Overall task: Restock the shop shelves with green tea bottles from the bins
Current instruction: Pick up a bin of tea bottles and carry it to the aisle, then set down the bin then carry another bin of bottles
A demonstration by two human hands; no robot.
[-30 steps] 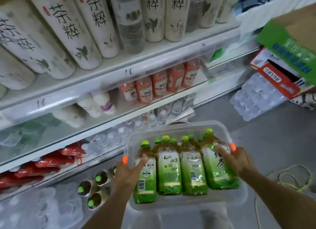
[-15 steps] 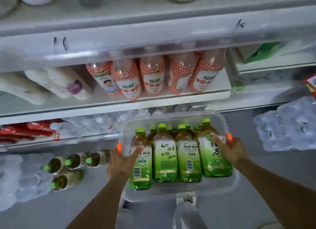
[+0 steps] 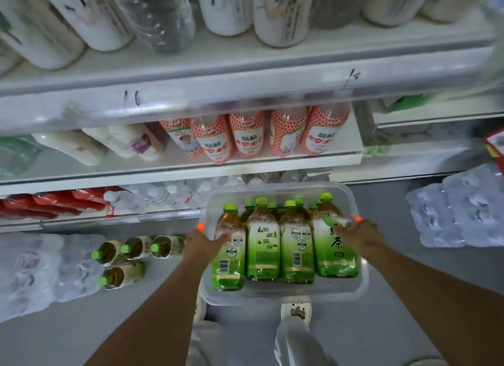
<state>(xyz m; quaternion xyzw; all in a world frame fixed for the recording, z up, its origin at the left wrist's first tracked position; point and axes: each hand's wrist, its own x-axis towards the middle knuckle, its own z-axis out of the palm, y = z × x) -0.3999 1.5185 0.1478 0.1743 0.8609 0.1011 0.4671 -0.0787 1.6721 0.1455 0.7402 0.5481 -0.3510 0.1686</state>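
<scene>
Stocked shop shelves [image 3: 245,171] ahead! Clear bin [image 3: 286,292] held in front of them, left hand [image 3: 201,245] curled over its left rim, right hand [image 3: 357,236] gripping the right rim, green tea bottles [image 3: 263,245] standing inside.

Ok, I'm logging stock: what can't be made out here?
Head view only.
- Rear green tea bottles in the bin: hidden behind the front four; count unclear.
- Top-shelf white bottles: cut off by the upper edge.
- Wrapped water packs: too blurred to count.

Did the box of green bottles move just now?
No, not noticeably: the bin stays just below the shelf of red-patterned bottles, beside the floor bottles. Mostly the camera swung.
</scene>
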